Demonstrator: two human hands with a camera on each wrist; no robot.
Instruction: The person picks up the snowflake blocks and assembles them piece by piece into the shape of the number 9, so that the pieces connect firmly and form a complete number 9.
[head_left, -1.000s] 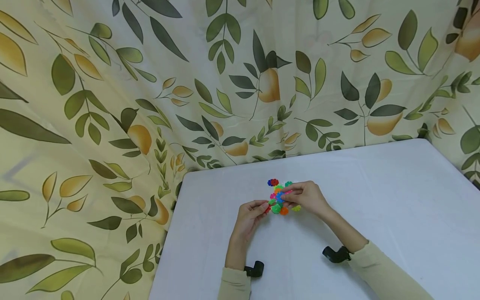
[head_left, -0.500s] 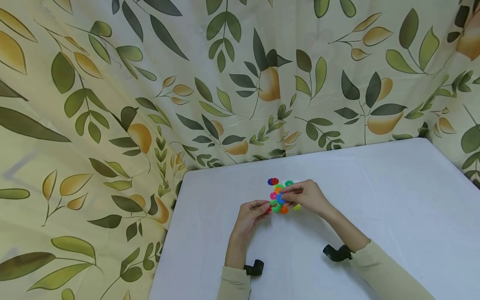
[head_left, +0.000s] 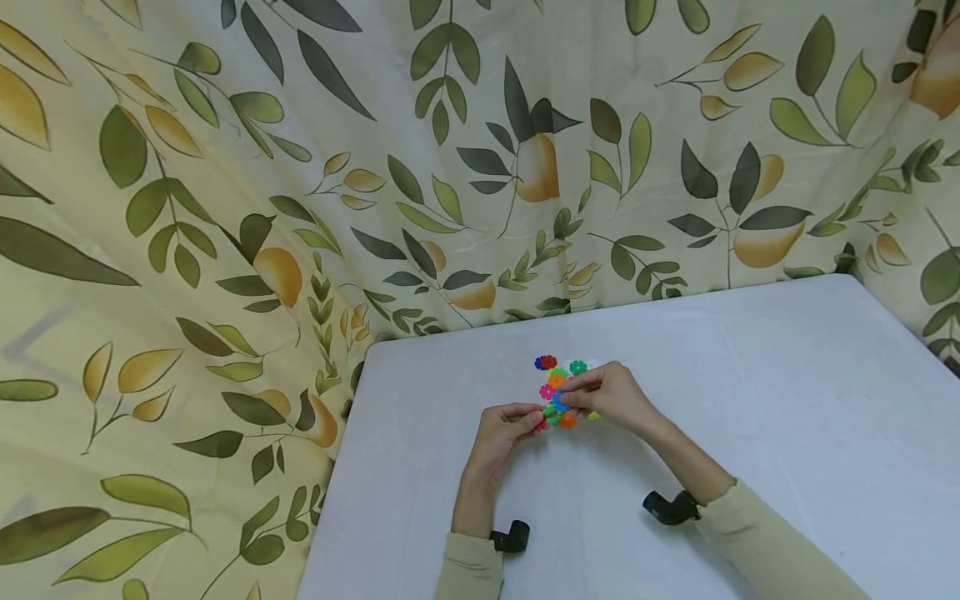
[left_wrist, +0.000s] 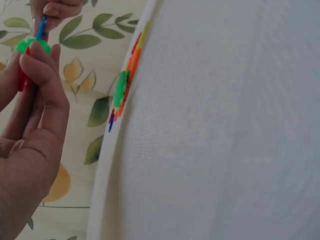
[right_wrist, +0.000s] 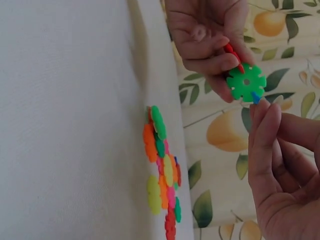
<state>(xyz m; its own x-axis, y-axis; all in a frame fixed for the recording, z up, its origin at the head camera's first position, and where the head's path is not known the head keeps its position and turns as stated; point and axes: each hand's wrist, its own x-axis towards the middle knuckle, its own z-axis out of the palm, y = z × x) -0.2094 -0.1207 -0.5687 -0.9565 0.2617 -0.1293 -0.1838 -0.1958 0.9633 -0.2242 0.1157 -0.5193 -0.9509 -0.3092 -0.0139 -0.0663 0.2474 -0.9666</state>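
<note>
step in hand, my read: joining blue notched disc (left_wrist: 41, 27) to green notched disc (right_wrist: 255, 85), edge-on, at a notch in green's rim. red notched disc (right_wrist: 234, 56) meets green at an angle on the left-hand side; looks slotted in, but fingers hide how deep.

left hand (head_left: 495, 437): thumb and fingertips pinched tight on red, no gap beyond the disc's thickness. right hand (head_left: 617, 393): thumb and fingertips pinched on blue, most of it covered in the right wrist view, only a small tip showing at green's rim. green sits between the 2 hands, carried by the joint; left fingers are right beside it, can't tell if they touch.

location: 3-disc piece is held up clear of the white-covered table (head_left: 712, 417), near the loose disc pile (right_wrist: 168, 171). pile is mixed colours, partly behind the hands from the head view.

can't tell if blue is seated or just touching. next move calls for: keep blue's slot in line with green's notch, brace through red, push straight in till it bottoms out. risk: off-angle push twists green off red, or blue slips out of the fingertips.
</note>
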